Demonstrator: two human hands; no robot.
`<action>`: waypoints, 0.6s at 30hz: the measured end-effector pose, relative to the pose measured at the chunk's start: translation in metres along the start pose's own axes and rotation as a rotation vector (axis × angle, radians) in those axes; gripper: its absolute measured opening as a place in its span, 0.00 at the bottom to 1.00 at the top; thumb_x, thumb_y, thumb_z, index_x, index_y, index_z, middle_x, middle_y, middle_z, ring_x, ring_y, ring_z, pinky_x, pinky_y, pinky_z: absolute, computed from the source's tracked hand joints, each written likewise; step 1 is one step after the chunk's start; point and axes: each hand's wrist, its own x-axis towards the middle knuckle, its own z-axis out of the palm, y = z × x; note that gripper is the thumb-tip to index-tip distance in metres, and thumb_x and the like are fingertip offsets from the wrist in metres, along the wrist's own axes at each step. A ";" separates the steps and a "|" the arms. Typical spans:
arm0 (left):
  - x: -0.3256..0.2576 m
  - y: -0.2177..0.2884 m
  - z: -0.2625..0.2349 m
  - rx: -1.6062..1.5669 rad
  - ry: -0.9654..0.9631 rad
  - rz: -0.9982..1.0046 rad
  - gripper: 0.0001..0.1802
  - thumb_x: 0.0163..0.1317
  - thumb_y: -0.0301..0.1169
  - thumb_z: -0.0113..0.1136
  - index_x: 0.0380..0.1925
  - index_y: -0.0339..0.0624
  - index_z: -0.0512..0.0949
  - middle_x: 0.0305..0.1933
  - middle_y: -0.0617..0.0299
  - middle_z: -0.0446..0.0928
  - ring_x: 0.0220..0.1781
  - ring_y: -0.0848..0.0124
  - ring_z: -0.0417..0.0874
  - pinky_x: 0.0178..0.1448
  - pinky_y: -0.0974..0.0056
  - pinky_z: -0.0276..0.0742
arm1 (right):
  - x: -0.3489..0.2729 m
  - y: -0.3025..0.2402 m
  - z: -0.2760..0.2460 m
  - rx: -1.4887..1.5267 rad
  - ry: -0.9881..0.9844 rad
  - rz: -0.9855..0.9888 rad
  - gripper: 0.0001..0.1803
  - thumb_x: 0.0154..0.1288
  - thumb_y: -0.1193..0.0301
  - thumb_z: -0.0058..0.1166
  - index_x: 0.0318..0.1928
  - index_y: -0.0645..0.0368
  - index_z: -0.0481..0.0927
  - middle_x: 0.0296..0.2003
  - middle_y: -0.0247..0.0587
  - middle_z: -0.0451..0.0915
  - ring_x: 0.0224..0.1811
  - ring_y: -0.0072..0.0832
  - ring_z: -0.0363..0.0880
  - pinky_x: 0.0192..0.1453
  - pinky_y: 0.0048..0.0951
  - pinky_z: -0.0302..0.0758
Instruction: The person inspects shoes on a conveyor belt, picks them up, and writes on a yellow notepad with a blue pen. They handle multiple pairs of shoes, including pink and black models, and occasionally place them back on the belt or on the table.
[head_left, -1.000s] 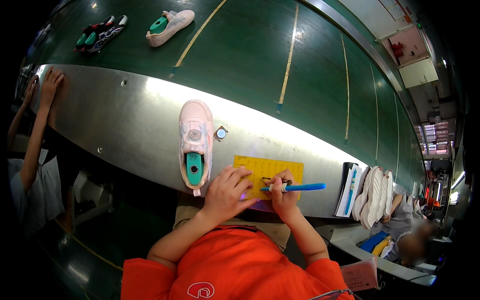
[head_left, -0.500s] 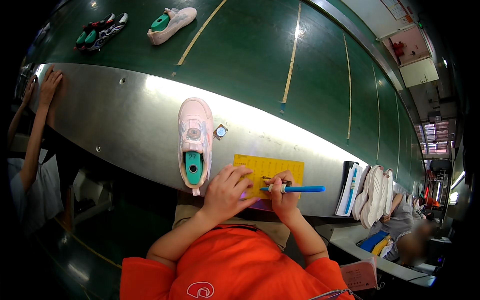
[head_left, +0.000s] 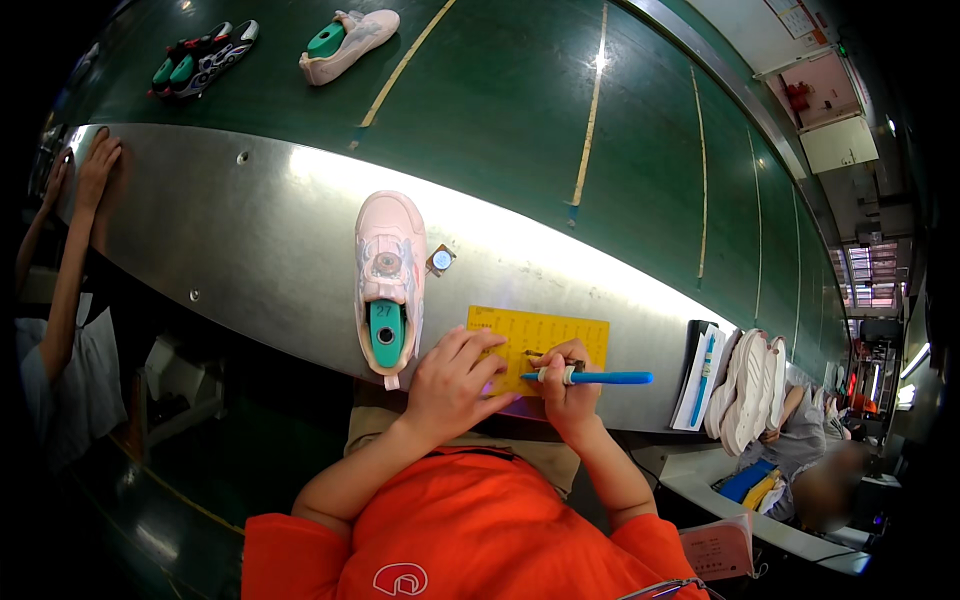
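Observation:
On the metal ledge in front of me lies a yellow printed card (head_left: 585, 335). My left hand (head_left: 450, 380) rests at its left edge, fingers stretched and slightly apart. A blue pen (head_left: 620, 378) is gripped in my right hand (head_left: 568, 392), its tip end over the card and its long barrel pointing right. Just left of the card stands a pink shoe (head_left: 390, 218), toe away from me, with a green shoe last (head_left: 386, 322) in its opening. Beside the shoe is a small dark square piece with a pale round centre (head_left: 441, 260).
Beyond the ledge, a green conveyor belt (head_left: 480, 110) carries another pink shoe (head_left: 362, 42) and dark shoes (head_left: 200, 62). White soles (head_left: 745, 390) stand at right beside a white pad (head_left: 697, 390) bearing another blue pen. Another person's hand (head_left: 95, 170) touches the ledge at left.
The belt's yellow lines and the shoes on it have shifted slightly to the right. My hands, the pen and the card hold nearly the same place.

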 end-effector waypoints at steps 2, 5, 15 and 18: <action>0.001 0.000 0.001 -0.001 0.026 -0.008 0.13 0.41 0.38 0.67 0.25 0.46 0.75 0.44 0.65 0.73 0.50 0.65 0.73 0.55 0.58 0.68 | 0.001 0.000 0.000 -0.006 0.001 -0.014 0.10 0.66 0.72 0.40 0.29 0.64 0.69 0.22 0.39 0.75 0.19 0.18 0.71 0.22 0.18 0.68; 0.001 0.001 0.001 0.000 0.041 -0.009 0.13 0.42 0.37 0.67 0.24 0.46 0.75 0.43 0.66 0.73 0.49 0.64 0.74 0.54 0.58 0.69 | -0.001 0.001 0.000 0.014 -0.010 0.018 0.10 0.65 0.72 0.40 0.29 0.64 0.69 0.22 0.39 0.75 0.19 0.18 0.71 0.22 0.19 0.68; 0.002 0.002 -0.001 -0.003 0.038 -0.010 0.14 0.40 0.37 0.68 0.23 0.46 0.75 0.43 0.65 0.73 0.50 0.62 0.73 0.50 0.59 0.71 | -0.002 0.000 0.000 0.029 -0.026 0.023 0.10 0.66 0.72 0.40 0.29 0.64 0.69 0.22 0.39 0.74 0.19 0.17 0.71 0.22 0.18 0.68; 0.002 0.002 -0.001 -0.010 0.038 -0.012 0.14 0.39 0.37 0.68 0.23 0.46 0.75 0.43 0.65 0.73 0.50 0.62 0.73 0.49 0.59 0.71 | -0.002 -0.001 -0.001 0.032 -0.041 0.056 0.10 0.66 0.72 0.40 0.29 0.64 0.69 0.22 0.39 0.74 0.18 0.17 0.71 0.22 0.18 0.68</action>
